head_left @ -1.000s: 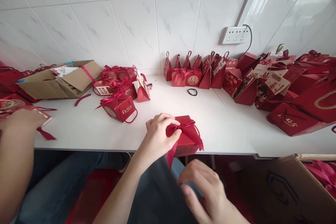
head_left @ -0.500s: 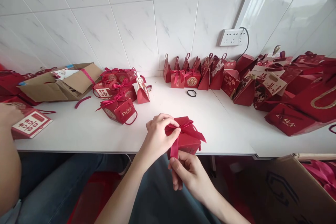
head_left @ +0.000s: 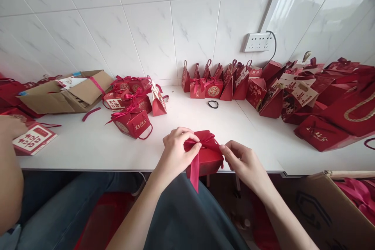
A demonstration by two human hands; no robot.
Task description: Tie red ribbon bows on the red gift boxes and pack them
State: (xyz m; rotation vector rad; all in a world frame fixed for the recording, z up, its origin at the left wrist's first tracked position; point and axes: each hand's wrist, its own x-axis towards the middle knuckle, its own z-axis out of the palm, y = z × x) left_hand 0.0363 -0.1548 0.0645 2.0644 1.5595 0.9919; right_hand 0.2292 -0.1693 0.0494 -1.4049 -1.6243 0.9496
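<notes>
A small red box (head_left: 208, 161) sits at the front edge of the white table (head_left: 178, 113), with a red ribbon (head_left: 195, 174) tied in a bow on its lid. My left hand (head_left: 182, 146) pinches the bow at its middle, thumb and forefinger together. On the right side, my right hand (head_left: 240, 157) has thumb and forefinger closed on the end of the ribbon. One ribbon tail hangs loose over the box's front, below the table edge. A twisted red cord shows at the box's right side.
Red gift boxes (head_left: 133, 123) stand left of centre, with more along the wall (head_left: 193, 39) and at the right. An open cardboard box (head_left: 58, 99) lies left. Another person's arm (head_left: 10, 175) is far left. A carton (head_left: 316, 207) stands lower right.
My right hand has let go of the hanging ribbon tail and moved up and right to the other ribbon end. The tail now hangs free. My left hand has kept its pinch.
</notes>
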